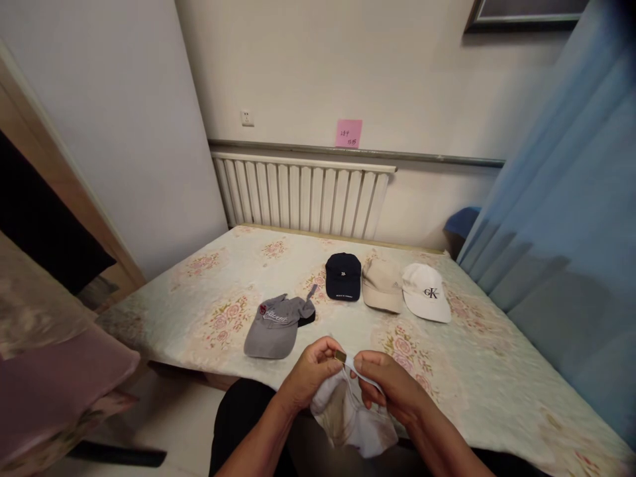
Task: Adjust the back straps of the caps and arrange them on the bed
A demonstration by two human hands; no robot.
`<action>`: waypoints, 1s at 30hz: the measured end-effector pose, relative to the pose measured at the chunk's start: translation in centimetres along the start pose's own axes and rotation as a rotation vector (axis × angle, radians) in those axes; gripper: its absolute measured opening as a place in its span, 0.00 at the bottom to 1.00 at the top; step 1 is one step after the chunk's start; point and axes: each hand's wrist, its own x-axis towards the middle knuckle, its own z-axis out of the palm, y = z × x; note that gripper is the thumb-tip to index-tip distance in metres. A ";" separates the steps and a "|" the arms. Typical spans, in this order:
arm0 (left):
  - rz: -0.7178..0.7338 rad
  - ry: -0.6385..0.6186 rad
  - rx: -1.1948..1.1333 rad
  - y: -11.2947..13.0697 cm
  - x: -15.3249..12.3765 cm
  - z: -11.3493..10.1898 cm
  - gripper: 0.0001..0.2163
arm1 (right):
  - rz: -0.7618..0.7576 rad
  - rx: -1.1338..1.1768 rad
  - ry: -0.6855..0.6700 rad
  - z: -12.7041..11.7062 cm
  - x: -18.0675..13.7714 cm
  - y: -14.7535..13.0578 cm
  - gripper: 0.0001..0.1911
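Over my lap, at the near edge of the bed, both hands hold a whitish cap [355, 427]. My left hand [311, 374] pinches the metal buckle [340, 356] at the back of the cap. Between the fingers of my right hand [385, 384] is the cap's pale adjuster strap [366, 379], which runs up to the buckle. My hands hide part of the cap, and its brim cannot be made out. Left of my hands lies a grey cap [275, 324] with white lettering, its strap sticking up and something black under its right side.
A navy cap [342, 277], a beige cap [382, 283] and a white CK cap [426, 291] sit in a row on the flowered bedspread [278, 271]. Behind the bed is a radiator [303, 192]. A blue curtain [556, 218] hangs on the right; fabric [50, 371] hangs at left.
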 end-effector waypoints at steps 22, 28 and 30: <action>0.001 0.030 0.046 -0.2 -0.1 -0.2 0.09 | -0.006 0.093 0.010 0.9 0.4 0.7 0.16; -0.007 0.034 0.032 -0.4 -0.1 -0.2 0.09 | -0.023 0.126 0.011 1.0 0.5 0.9 0.16; -0.007 0.029 0.034 -0.3 -0.1 -0.1 0.09 | -0.032 0.146 0.013 1.1 0.5 0.9 0.15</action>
